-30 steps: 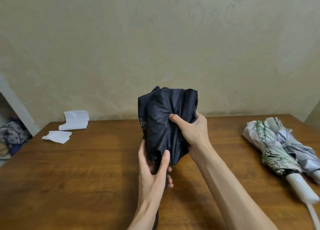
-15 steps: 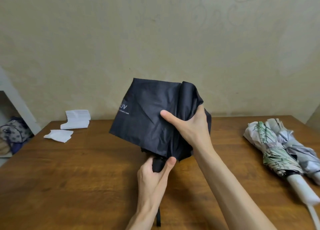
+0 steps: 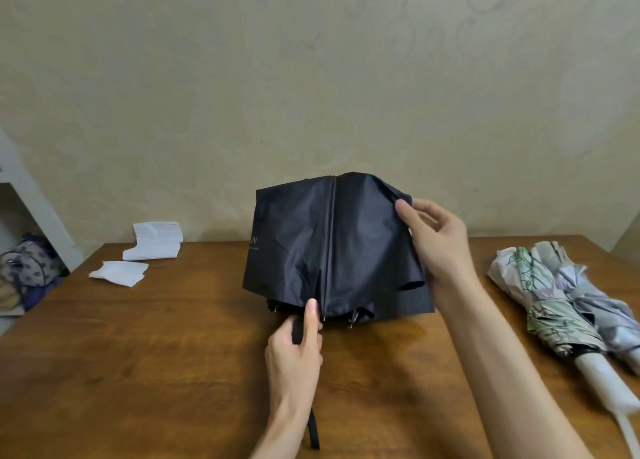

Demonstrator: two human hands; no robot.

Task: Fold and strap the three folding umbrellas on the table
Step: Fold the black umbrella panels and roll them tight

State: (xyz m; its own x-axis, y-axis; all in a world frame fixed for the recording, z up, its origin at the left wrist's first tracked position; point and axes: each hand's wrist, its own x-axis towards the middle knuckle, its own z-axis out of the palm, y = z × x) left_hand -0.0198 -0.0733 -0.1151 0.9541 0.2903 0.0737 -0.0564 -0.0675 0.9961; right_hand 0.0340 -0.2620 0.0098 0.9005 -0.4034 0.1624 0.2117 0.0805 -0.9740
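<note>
A black folding umbrella (image 3: 332, 251) stands upright above the middle of the wooden table (image 3: 138, 354), its canopy spread out loose in broad panels. My left hand (image 3: 298, 348) grips its black handle just under the rib tips, thumb pointing up. My right hand (image 3: 433, 240) pinches the canopy fabric at the upper right edge between thumb and fingers. A black wrist strap (image 3: 313, 431) hangs below my left wrist. Two more umbrellas lie at the right: a green leaf-patterned umbrella (image 3: 543, 303) with a white handle, and a silver-grey umbrella (image 3: 595, 306) beside it.
White folded papers (image 3: 156, 240) and a smaller white sheet (image 3: 119, 273) lie at the table's far left. A patterned bag (image 3: 27, 261) sits on the floor left of the table, by a white shelf. A beige wall stands right behind the table.
The canopy has been turned and spread wider, showing a seam down its middle. My right hand moved from the canopy's middle to its upper right edge. My left hand stays on the handle.
</note>
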